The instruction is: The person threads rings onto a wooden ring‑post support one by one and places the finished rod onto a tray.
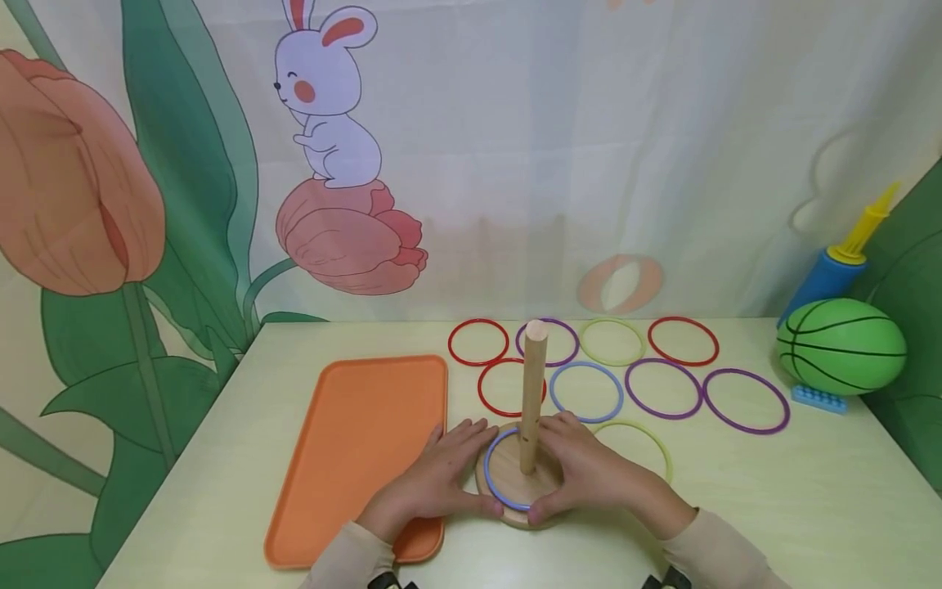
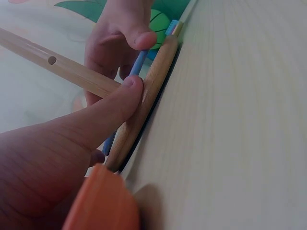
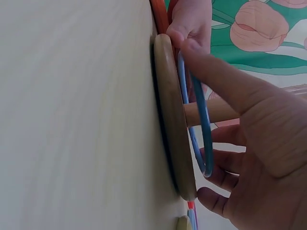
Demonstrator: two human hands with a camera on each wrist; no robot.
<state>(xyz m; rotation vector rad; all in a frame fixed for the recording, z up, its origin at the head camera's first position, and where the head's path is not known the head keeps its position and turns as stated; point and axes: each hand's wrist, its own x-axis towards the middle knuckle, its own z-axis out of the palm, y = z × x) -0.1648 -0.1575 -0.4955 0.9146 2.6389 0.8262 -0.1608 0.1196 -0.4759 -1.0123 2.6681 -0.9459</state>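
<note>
A blue ring (image 1: 489, 483) encircles the wooden post (image 1: 533, 393) low down, just above its round wooden base (image 1: 515, 520). My left hand (image 1: 441, 478) holds the ring's left side, thumb at the near edge. At the right, my right hand (image 1: 589, 466) holds the ring with its thumb near the left thumb. In the right wrist view the ring (image 3: 205, 129) stands slightly off the base (image 3: 173, 120), tilted, with the right fingers (image 3: 225, 167) around its far side. The left wrist view shows the left thumb (image 2: 127, 93) on the ring (image 2: 139, 63).
An orange tray (image 1: 368, 442) lies left of the base, partly under the left forearm. Behind and right of the post lie several red, purple, yellow-green and blue rings (image 1: 586, 393). A green ball (image 1: 841, 346), a blue brick (image 1: 819, 399) and a blue-yellow pump (image 1: 832, 274) are at right.
</note>
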